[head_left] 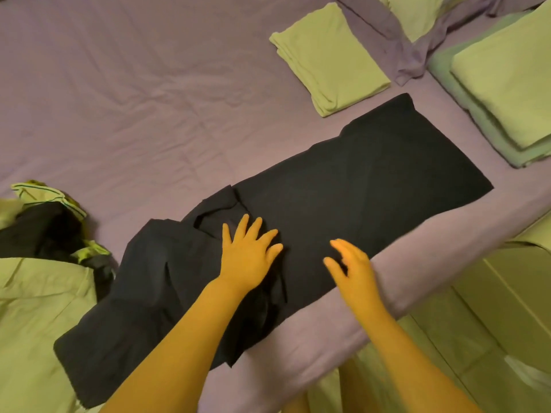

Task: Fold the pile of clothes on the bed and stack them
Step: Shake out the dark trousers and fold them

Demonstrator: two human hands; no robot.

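A long black garment (357, 186) lies spread along the near edge of the bed, flat at its right end and rumpled at its left end. My left hand (249, 253) rests flat on it with fingers spread, near the rumpled part. My right hand (351, 263) hovers just above the garment's near edge, fingers loosely extended, holding nothing. A folded light-green garment (328, 59) lies behind the black one. An unfolded pile of green and black clothes (44, 228) sits at the left.
The bed's purple sheet (134, 99) stretches wide at the back left. A stack of folded green pieces (507, 93) sits at the right. A crumpled purple and green cloth (417, 34) lies at the back right. The bed edge runs beneath my arms.
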